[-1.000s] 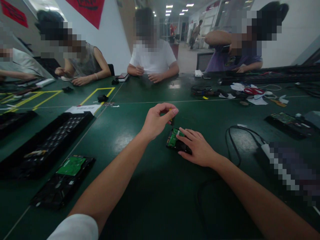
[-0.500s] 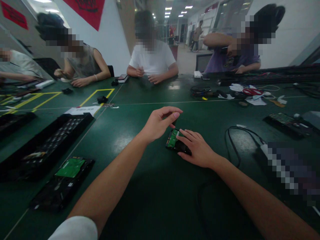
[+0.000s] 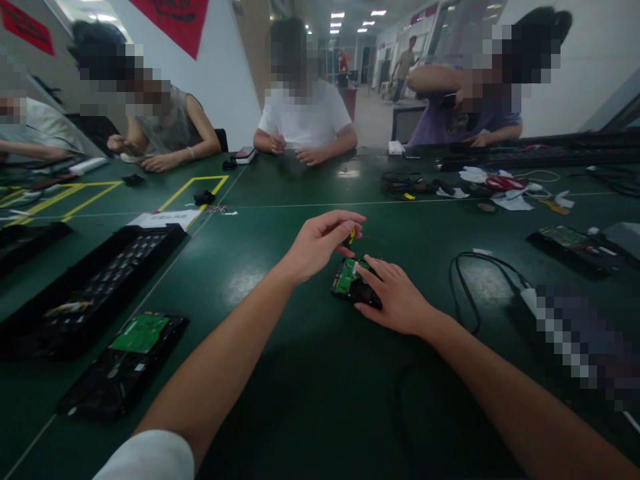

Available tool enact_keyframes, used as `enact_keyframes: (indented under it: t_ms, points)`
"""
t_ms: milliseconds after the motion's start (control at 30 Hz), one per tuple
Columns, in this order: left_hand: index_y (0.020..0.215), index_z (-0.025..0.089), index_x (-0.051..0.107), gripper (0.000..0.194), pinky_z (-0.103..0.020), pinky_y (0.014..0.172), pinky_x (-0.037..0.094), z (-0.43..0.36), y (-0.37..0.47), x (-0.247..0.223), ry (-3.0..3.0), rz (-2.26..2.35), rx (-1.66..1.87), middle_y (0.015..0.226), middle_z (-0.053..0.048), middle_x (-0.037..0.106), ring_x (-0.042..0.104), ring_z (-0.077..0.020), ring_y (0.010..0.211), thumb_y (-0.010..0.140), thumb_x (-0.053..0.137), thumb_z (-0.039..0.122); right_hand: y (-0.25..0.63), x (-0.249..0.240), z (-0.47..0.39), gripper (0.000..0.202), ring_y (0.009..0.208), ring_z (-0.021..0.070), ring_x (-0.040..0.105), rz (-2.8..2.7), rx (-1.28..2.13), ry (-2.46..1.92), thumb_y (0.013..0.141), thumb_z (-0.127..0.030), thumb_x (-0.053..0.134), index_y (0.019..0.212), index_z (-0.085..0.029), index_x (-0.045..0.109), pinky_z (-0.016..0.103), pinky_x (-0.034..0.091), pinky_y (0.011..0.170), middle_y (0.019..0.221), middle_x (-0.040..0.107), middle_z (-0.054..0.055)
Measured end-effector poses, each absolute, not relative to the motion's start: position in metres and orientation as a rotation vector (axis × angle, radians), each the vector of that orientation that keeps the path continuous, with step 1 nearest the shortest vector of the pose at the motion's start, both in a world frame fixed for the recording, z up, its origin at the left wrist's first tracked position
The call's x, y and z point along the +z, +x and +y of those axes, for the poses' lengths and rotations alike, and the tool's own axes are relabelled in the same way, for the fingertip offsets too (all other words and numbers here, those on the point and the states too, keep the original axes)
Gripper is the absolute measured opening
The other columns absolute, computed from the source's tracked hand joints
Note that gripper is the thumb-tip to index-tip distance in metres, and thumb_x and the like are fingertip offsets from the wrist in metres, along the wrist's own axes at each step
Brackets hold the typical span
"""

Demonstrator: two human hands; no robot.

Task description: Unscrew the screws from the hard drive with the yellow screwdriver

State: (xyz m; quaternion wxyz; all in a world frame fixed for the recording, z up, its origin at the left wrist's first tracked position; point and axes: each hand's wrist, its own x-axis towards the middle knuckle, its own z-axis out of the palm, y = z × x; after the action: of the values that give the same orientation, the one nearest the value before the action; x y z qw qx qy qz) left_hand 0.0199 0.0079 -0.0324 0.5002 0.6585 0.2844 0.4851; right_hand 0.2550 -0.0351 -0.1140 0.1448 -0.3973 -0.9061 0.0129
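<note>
On the green table lies a hard drive (image 3: 345, 279), its green circuit board facing up. My right hand (image 3: 400, 295) lies over its right part, fingers on the board and thumb at the near edge, holding it against the table. Just above the drive's far edge, my left hand (image 3: 320, 243) is closed around what looks like a small screwdriver (image 3: 352, 236) with a yellow and black handle. Its tip is too small to make out.
Another hard drive in a black caddy (image 3: 135, 347) lies left, beside a long black tray (image 3: 95, 287). A circuit-board unit (image 3: 575, 247), a looped cable (image 3: 463, 293) and a power strip (image 3: 530, 297) are right. Several people sit across the table; cables and papers lie before them.
The yellow part of the handle now shows between my left fingers, which have shifted slightly around it. My right hand and the hard drive stay nearly where they were.
</note>
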Motion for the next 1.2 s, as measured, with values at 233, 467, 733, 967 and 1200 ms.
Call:
enact_keyframes:
  t_ms: [233, 467, 733, 967, 1200]
  points:
    - [0.12, 0.021, 0.075, 0.028, -0.027, 0.071, 0.066, 0.0065, 0.0219, -0.0312, 1.576, 0.701, 1.168, 0.108, -0.009, 0.071, 0.069, -0.0207, 0.105, 0.101, 0.064, 0.039, 0.2511, -0.1113, -0.0349, 0.08, 0.147, 0.0423, 0.045, -2.577, 0.064, -1.198, 0.096, -0.064, 0.061, 0.157, -0.016, 0.046, 0.063, 0.034, 0.12, 0.164, 0.043, 0.023]
    - [0.12, 0.02, 0.074, 0.028, -0.028, 0.071, 0.066, 0.0051, 0.0225, -0.0311, 1.574, 0.694, 1.174, 0.108, -0.009, 0.071, 0.069, -0.0211, 0.105, 0.101, 0.062, 0.037, 0.2504, -0.1123, -0.0332, 0.08, 0.146, 0.0409, 0.047, -2.523, 0.115, -1.209, 0.092, -0.063, 0.066, 0.152, -0.013, 0.047, 0.06, 0.035, 0.121, 0.16, 0.048, 0.023]
    - [0.113, 0.02, 0.075, 0.025, -0.031, 0.074, 0.067, 0.007, 0.0233, -0.0326, 1.502, 0.702, 1.204, 0.106, -0.008, 0.071, 0.069, -0.021, 0.103, 0.099, 0.066, 0.038, 0.2523, -0.1174, -0.0323, 0.079, 0.145, 0.0418, 0.049, -2.483, 0.145, -1.217, 0.089, -0.063, 0.07, 0.145, -0.011, 0.051, 0.06, 0.037, 0.121, 0.156, 0.052, 0.025]
    - [0.106, 0.018, 0.077, 0.033, -0.026, 0.067, 0.064, 0.0037, 0.0263, -0.0305, 1.546, 0.774, 1.238, 0.102, -0.007, 0.071, 0.067, -0.0175, 0.093, 0.094, 0.073, 0.048, 0.2519, -0.1161, -0.0325, 0.08, 0.146, 0.0424, 0.047, -2.523, 0.103, -1.219, 0.091, -0.065, 0.067, 0.147, -0.01, 0.052, 0.06, 0.037, 0.121, 0.159, 0.049, 0.025]
    - [0.11, 0.019, 0.08, 0.034, -0.019, 0.056, 0.054, 0.0078, 0.0211, -0.0308, 1.689, 0.889, 1.288, 0.094, -0.005, 0.07, 0.061, -0.0122, 0.075, 0.095, 0.071, 0.049, 0.2526, -0.1143, -0.0327, 0.082, 0.148, 0.0436, 0.045, -2.545, 0.114, -1.214, 0.092, -0.065, 0.066, 0.149, -0.008, 0.053, 0.061, 0.035, 0.122, 0.162, 0.046, 0.027]
